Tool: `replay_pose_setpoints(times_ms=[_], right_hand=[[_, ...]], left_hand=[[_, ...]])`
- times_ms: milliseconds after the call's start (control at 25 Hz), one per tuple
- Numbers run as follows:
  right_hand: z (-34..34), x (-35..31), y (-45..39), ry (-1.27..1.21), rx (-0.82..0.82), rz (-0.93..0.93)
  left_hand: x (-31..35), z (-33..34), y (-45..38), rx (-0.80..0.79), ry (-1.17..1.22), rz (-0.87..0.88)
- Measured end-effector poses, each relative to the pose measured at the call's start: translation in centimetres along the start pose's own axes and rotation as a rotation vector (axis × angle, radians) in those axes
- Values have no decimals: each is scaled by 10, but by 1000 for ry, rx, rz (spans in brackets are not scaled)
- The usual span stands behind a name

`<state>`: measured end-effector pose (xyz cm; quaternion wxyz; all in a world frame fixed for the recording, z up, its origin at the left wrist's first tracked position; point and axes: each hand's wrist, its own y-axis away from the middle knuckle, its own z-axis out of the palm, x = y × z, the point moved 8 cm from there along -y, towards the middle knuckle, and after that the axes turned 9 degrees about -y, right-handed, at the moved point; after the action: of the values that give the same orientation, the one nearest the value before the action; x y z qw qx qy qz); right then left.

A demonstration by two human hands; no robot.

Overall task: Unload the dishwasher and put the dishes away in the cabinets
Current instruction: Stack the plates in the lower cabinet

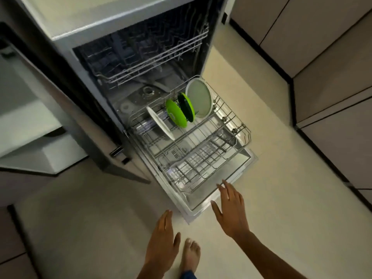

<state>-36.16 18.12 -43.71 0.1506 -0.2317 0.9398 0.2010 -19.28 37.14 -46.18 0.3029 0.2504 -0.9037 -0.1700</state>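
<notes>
Lower centre: left hand (163, 236) and right hand (231, 210) flat, fingers straight, grasping nothing, near pulled-out rack (246, 135) with four upright plates (199, 97) mid-frame.

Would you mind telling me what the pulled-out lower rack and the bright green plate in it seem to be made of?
The lower rack looks like metal wire, bare or with a pale grey coating: thin, shiny rods forming a grid. The bright green plate is probably plastic, judging by its saturated, even colour and smooth, dull sheen, though glazed ceramic cannot be ruled out.
</notes>
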Motion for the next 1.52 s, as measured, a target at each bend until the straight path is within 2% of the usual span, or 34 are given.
replay_pose_setpoints(times_ms=[120,280,480,640,680,760,920,1080,1200,1280,1400,1520], right_hand=[[-20,36,-15,-16,-20,-5],[-27,33,-89,12,-151,-138],[-43,6,-251,-284,-203,31],[-71,-12,-373,-383,3,115],[-76,-13,-400,-419,49,140],[-76,-13,-444,-401,38,191],[-45,1,-482,-328,-111,286],[-41,3,-456,-444,21,262],[-31,20,-399,-623,121,242],[-24,34,-344,-669,178,267],[-22,49,-249,-693,301,274],[-31,43,-172,-747,345,82]], left_hand=[[36,-26,-59,59,112,-15],[42,-67,-151,249,439,-268],[20,-100,-273,385,516,-446],[-3,-97,-329,448,658,-743],[-9,-96,-337,468,677,-773],[-21,-94,-351,508,708,-798],[-44,-84,-374,523,701,-846],[-54,-88,-373,609,720,-918],[-26,-95,-329,731,699,-866],[-3,-92,-287,770,692,-731],[27,-68,-236,569,564,-416],[55,-55,-194,348,251,28]])
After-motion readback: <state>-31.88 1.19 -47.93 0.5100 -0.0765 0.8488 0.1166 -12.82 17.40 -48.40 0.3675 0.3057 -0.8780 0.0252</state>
